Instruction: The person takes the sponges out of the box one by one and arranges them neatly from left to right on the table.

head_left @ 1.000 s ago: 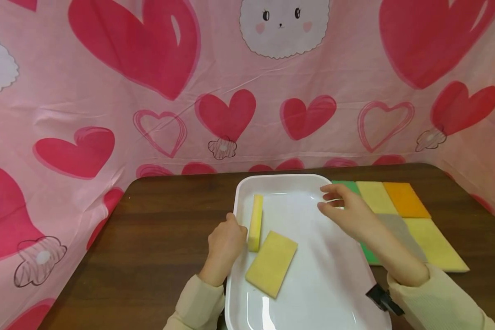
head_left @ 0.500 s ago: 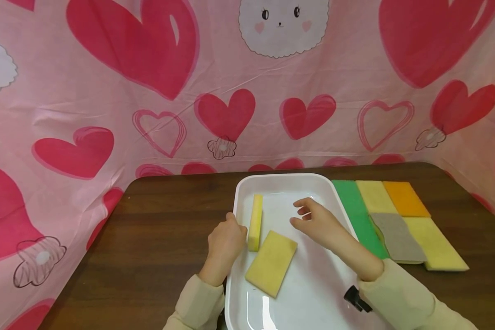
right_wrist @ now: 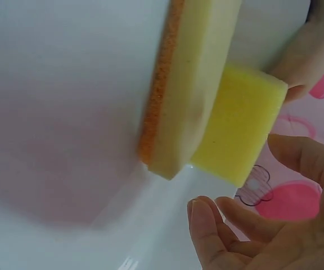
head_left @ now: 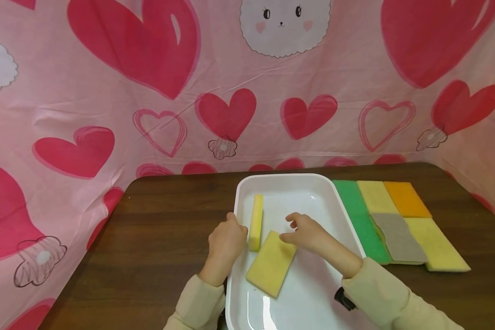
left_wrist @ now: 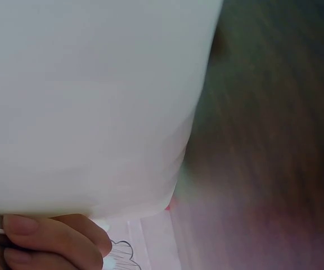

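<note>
My left hand [head_left: 226, 245] grips the left rim of a white tray [head_left: 313, 293]; its fingers [left_wrist: 55, 242] curl at the tray's edge in the left wrist view. Inside the tray, a yellow sponge [head_left: 255, 224] stands on its narrow side along the left wall. Beside it a second yellow sponge [head_left: 270, 268] lies slanted, and the right wrist view shows an orange layer [right_wrist: 161, 84] under it. My right hand [head_left: 307, 233] hovers over this sponge's far right corner, thumb and fingers parted with nothing between them.
Right of the tray, flat sponges lie edge to edge on the brown table [head_left: 148, 238]: green [head_left: 360, 220], pale yellow [head_left: 375, 197], orange [head_left: 407, 199], grey [head_left: 398, 238] and yellow [head_left: 437, 243]. A pink heart-patterned cloth [head_left: 251, 68] hangs behind.
My right hand has moved left and nearer from above the tray's right rim to the slanted sponge's corner. The left hand stays at the rim, and the sponges have not moved.
</note>
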`<state>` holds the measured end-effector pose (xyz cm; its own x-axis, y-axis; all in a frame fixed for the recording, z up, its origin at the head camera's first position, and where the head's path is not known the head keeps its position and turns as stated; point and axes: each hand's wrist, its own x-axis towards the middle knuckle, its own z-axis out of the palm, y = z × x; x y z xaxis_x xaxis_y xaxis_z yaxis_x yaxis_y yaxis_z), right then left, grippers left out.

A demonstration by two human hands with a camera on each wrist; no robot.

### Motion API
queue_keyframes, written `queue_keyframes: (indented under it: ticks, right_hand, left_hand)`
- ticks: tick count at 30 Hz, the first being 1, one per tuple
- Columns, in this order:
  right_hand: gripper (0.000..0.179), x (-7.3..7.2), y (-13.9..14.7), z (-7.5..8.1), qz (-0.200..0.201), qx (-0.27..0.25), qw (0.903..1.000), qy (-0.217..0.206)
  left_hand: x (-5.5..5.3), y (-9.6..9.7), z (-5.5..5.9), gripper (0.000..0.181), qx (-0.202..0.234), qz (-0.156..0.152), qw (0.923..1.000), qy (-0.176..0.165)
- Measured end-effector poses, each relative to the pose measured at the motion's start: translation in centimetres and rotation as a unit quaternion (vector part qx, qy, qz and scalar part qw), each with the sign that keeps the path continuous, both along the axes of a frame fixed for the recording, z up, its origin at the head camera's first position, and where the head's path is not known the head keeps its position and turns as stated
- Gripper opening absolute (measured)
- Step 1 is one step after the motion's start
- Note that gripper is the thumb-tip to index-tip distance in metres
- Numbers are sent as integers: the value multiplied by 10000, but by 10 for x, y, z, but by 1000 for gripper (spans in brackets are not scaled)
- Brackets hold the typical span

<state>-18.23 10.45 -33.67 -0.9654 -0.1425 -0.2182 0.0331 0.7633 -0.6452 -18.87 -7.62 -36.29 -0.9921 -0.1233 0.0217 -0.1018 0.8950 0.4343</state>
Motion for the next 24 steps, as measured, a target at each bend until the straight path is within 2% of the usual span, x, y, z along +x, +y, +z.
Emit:
queue_keyframes:
  ticks: [9,17,24]
  right_hand:
    - [54,-4,-1,-10,43,261,9991,-329]
    - [51,-2,-2,-14,473,494,9969,-393]
    - [54,0,-1,-14,545,624,9948,-590]
  left_hand:
    - [-1,0,-1,22,-5,30,10000,-9]
    - [-1,0,-1,22,58,42,9999,-70]
    - [-1,1,0,22,58,57,9999,-97]
